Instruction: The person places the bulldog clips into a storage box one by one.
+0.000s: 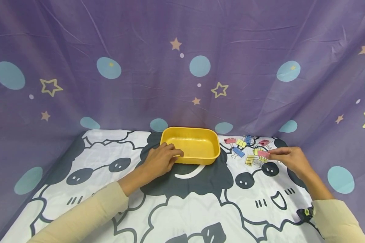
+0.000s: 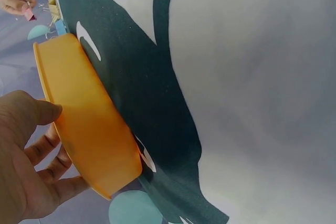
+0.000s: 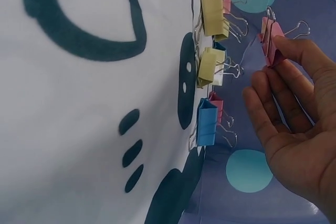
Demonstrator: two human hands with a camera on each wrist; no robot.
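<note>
The left hand (image 1: 161, 159) grips the yellow tray (image 1: 197, 148) by its rim — likely for steadiness — while the right hand (image 1: 293, 161) pinches a pink clip (image 3: 272, 38) above the other clips (image 1: 238, 152).

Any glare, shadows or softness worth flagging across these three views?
Head: bright overall, pale sheen inside the yellow tray, clustered clips small and soft; left wrist: grey shading over the patterned cloth, tray rendered more orange; right wrist: dimmer, a soft shadow across the cloth, pink clip readable.
</note>
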